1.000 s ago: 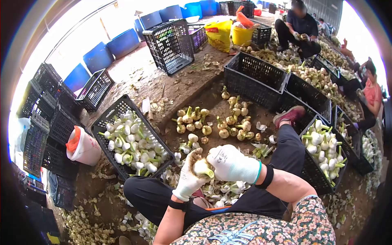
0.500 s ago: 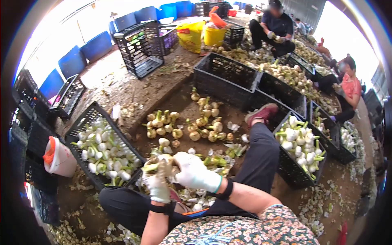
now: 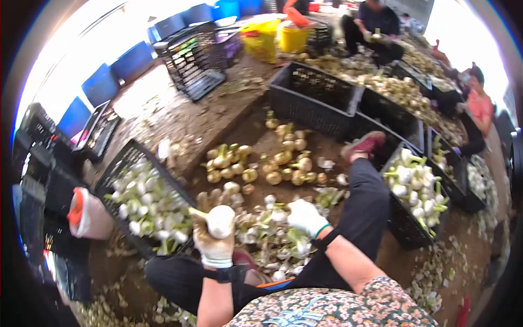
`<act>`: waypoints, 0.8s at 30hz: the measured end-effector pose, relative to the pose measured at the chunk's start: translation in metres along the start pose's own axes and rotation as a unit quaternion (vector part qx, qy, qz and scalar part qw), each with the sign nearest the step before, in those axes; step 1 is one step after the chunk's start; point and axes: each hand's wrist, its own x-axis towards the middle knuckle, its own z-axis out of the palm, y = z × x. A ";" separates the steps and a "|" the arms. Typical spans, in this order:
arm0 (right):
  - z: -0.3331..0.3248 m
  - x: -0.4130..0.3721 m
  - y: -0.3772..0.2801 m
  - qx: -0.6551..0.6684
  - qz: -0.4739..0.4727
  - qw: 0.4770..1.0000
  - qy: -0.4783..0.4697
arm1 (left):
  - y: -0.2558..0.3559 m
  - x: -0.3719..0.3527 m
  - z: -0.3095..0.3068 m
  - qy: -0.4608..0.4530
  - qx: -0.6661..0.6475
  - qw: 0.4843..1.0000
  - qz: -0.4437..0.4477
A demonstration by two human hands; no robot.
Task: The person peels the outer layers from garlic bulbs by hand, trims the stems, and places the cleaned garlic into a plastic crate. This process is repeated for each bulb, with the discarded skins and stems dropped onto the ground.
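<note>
My left hand (image 3: 216,246), in a soiled white glove, is closed around a white garlic bulb (image 3: 220,221) with its green stem pointing left. Away to the right, my gloved right hand (image 3: 306,218) is above the loose garlic skins (image 3: 267,226) between my legs; its fingers are blurred and partly turned from view. Beyond my hands, unpeeled brownish garlic bulbs (image 3: 283,158) lie in small clusters on the soil. Close to my left hand stands a black crate (image 3: 121,158) with white garlic bulbs (image 3: 147,201) in it.
Another black crate of garlic (image 3: 416,182) stands beyond my right leg, near further black crates (image 3: 313,103). A white bucket (image 3: 93,218) is at the left. Two co-workers (image 3: 378,24) sit at the back right by a long garlic heap (image 3: 400,92). Yellow bags and blue barrels (image 3: 132,60) line the back.
My hands have parted: the right moved right and down toward the skins, while the left keeps the garlic bulb, now showing a clean white side. The whole view has shifted slightly.
</note>
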 end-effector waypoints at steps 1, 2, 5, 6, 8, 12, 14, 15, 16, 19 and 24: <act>0.002 -0.003 -0.005 0.157 -0.026 0.987 0.020 | -0.005 0.006 -0.002 0.006 0.025 1.000 -0.014; 0.054 0.024 0.024 0.343 -0.126 0.924 0.110 | -0.018 0.011 -0.001 -0.025 0.070 0.996 -0.044; 0.017 -0.012 -0.031 0.839 -0.143 0.521 -0.055 | -0.065 0.014 0.024 -0.178 0.200 0.958 -0.103; 0.002 -0.023 -0.030 0.871 -0.088 0.482 -0.017 | -0.080 0.014 0.035 -0.209 0.243 0.944 -0.081; -0.052 -0.051 -0.011 0.885 -0.156 0.414 0.143 | -0.097 0.033 0.041 -0.244 0.359 0.901 -0.013; -0.163 -0.132 0.108 0.562 -0.067 0.681 0.465 | -0.114 0.081 -0.067 -0.030 0.578 0.812 -0.079; -0.169 -0.159 0.222 0.362 0.040 0.755 0.545 | -0.126 0.089 -0.111 0.136 0.583 0.785 -0.157; -0.161 -0.175 0.299 0.212 0.123 0.805 0.540 | -0.138 0.091 -0.135 0.226 0.557 0.786 -0.141; -0.154 -0.189 0.373 0.072 0.196 0.825 0.526 | -0.144 0.100 -0.168 0.253 0.521 0.807 -0.115; -0.112 -0.216 0.444 -0.052 0.317 0.809 0.493 | -0.127 0.134 -0.169 0.325 0.539 0.775 -0.055; -0.142 -0.163 0.307 0.220 0.231 0.695 0.645 | -0.113 0.218 -0.178 0.168 0.869 0.457 -0.088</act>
